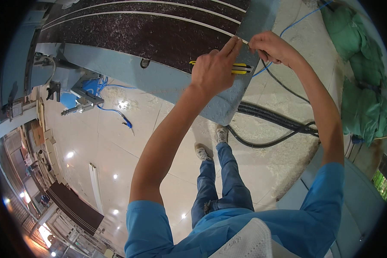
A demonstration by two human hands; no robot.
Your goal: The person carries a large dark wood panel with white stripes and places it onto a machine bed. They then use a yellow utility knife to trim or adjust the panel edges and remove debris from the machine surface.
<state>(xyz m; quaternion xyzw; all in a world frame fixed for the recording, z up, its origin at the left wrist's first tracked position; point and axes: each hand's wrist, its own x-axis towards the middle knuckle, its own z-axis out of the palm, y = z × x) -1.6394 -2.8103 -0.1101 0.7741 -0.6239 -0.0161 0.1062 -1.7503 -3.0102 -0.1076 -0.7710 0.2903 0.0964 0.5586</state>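
My left hand (215, 69) rests at the corner of a dark brown board, its index and middle fingers stretched onto the end of a thin white strip (176, 16). Under the same palm lies a yellow utility knife (241, 68), sticking out on both sides, with the other fingers curled over it. Just past the board's edge, my right hand (271, 48) pinches the tip of that strip. More white strips run side by side along the brown surface (137, 38), which is sprinkled with pale shavings. Beneath it is a blue-grey machine table (116, 62).
Thick black hoses (271, 116) and a blue air line (299, 21) cross the floor at right, beside green sacks (361, 47). A blue air gun (127, 122) lies on the tiles. Another brown board (75, 206) is at lower left.
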